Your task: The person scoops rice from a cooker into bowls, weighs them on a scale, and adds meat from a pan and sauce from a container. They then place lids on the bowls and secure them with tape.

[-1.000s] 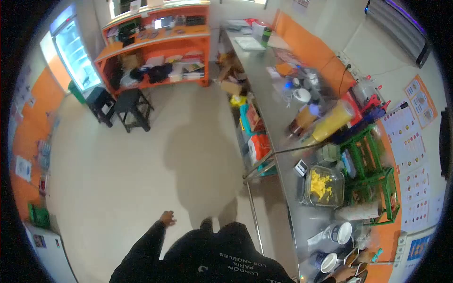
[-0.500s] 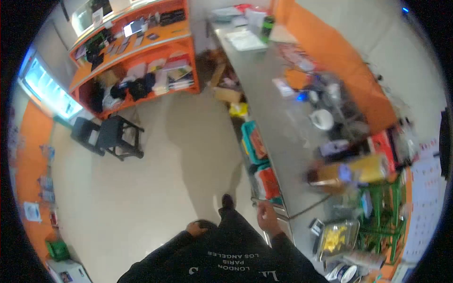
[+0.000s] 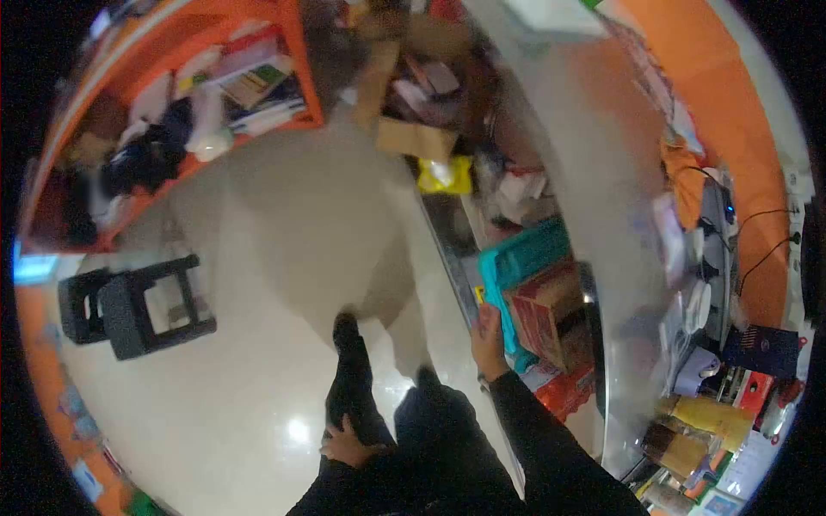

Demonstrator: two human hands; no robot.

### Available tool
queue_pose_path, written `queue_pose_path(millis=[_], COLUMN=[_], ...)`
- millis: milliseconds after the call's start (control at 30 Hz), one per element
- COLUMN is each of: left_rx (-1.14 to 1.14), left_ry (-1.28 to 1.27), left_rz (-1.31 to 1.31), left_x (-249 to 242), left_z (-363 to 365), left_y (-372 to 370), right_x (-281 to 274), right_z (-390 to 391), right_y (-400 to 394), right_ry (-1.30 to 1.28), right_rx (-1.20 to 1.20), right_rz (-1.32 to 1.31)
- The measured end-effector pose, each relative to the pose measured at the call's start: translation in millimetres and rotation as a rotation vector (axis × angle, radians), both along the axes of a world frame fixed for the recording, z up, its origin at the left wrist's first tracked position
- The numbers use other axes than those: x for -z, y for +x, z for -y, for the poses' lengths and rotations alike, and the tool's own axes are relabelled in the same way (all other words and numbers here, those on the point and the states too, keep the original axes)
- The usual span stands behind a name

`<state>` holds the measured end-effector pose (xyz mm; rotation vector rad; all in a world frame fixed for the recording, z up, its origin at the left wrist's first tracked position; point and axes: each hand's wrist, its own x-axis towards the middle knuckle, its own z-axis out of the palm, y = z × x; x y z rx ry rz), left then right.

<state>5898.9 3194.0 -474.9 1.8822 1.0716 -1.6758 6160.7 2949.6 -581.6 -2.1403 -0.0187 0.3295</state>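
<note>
My left hand (image 3: 348,443) lies on my left thigh with its fingers spread and holds nothing. Out in front, my right hand (image 3: 489,348) reaches to the near side of a teal plastic basket (image 3: 520,249) under the metal table. Its fingers point forward beside the basket's rim and look open, though blur hides whether they touch it. A cardboard box (image 3: 542,305) with red print stands at the basket. Closer to me, a red plastic packet (image 3: 572,391) lies on the shelf.
The metal table (image 3: 594,172) runs along my right, its edge above the shelf. Open cardboard (image 3: 417,138) and a yellow packet (image 3: 446,175) lie farther ahead. Black stools (image 3: 151,310) stand on the left, near an orange shelf unit (image 3: 310,77).
The view has tipped down and come nearer to the shelf under the table. My right hand has reached forward to the teal basket. My left hand now rests on the thigh.
</note>
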Motion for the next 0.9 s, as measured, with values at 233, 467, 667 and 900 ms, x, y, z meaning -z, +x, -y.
queue_pose_path(millis=[233,467,667,900], left_rx=[0.104,0.329,0.299,-0.025], left_ry=[0.017,0.081,0.072,0.067], left_rz=[0.052,0.263,0.200,0.486], left_x=[46,107,81,64], left_z=[-47,-36,-49,-83], left_y=[73,11,62,93], right_x=[99,160,124,42], right_z=[-29,84,64,-39], right_y=[234,383,387,235], right_ry=[-0.415,-1.146,-0.805,-0.426], right_rx=[0.382,0.083,0.368,0.442], right_rz=[0.534,0.419,0.377,0.354])
